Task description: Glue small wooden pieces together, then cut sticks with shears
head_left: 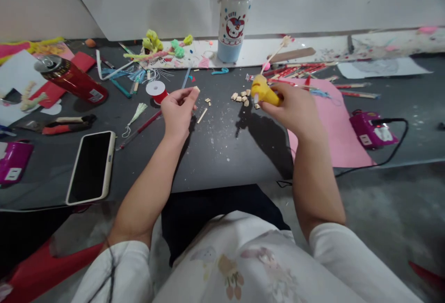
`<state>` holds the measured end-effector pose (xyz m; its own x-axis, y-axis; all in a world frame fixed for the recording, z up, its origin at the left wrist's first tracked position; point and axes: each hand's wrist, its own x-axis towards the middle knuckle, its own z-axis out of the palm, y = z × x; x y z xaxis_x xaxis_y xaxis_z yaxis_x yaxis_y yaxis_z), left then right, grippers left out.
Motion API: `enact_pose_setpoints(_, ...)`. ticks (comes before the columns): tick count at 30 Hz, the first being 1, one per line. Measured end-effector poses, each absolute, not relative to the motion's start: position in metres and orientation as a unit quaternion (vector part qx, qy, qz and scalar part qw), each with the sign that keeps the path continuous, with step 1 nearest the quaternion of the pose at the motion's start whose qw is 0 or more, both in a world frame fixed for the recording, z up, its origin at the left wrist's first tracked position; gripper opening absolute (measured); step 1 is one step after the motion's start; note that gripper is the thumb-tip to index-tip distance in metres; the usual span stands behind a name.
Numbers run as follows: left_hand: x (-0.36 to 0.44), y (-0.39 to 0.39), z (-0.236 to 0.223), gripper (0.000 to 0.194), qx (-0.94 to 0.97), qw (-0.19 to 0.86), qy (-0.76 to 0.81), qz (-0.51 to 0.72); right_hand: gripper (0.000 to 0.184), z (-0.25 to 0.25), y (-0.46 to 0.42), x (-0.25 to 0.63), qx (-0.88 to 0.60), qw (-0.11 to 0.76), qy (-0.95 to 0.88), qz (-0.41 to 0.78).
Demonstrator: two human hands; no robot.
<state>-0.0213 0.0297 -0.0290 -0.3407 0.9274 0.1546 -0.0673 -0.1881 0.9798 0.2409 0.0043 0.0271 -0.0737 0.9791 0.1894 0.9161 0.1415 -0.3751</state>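
Observation:
Between the thumb and fingertips of my left hand [178, 109] is a small pale wooden piece [197, 89]. My right hand [295, 107] is wrapped round a yellow tool [264, 90] that looks like a small glue gun, its whitish tip pointing down and left. Just below and left of that tip lies a cluster of small wooden pieces [239, 98]. A few tiny offcuts [207, 102] and a short thin stick [202, 115] rest on the dark table by my left hand. A thin stick [273, 58] with a pale lump on its end rises behind the yellow tool; whether they touch I cannot tell.
A tall bottle [233, 20] stands at the back. To the left are a red can [74, 80], a thread spool [157, 91], pliers [66, 124] and a phone [92, 167]. Pink paper [335, 126] and a purple box with a cable [370, 129] lie right.

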Motion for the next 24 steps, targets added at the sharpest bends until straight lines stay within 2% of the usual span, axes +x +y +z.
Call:
enact_pose_setpoints(4,-0.022,0.035,-0.034,0.025,0.423,0.390,0.505,0.644,0.038,0.031,-0.013,0.243,-0.703,0.031,-0.711,0.002)
enact_pose_setpoints(9,-0.021,0.036,-0.035,0.021,0.421,0.396,0.501,0.644,0.041,0.021,-0.037,0.240,-0.717,-0.057,-0.694,-0.026)
enact_pose_setpoints(14,-0.020,0.034,-0.032,0.017,0.426,0.399,0.506,0.635,0.038,0.033,-0.049,0.232,-0.681,-0.133,-0.720,0.007)
enact_pose_setpoints(16,-0.020,0.034,-0.032,0.016,0.428,0.402,0.505,0.632,0.035,0.043,-0.042,0.221,-0.687,-0.124,-0.716,-0.001)
enact_pose_setpoints(19,-0.021,0.034,-0.033,0.016,0.432,0.403,0.505,0.629,0.031,0.046,-0.016,0.196,-0.648,-0.061,-0.759,-0.002)
enact_pose_setpoints(24,-0.022,0.036,-0.034,0.016,0.430,0.400,0.511,0.628,0.026,0.020,0.040,0.149,-0.547,0.026,-0.835,0.057)
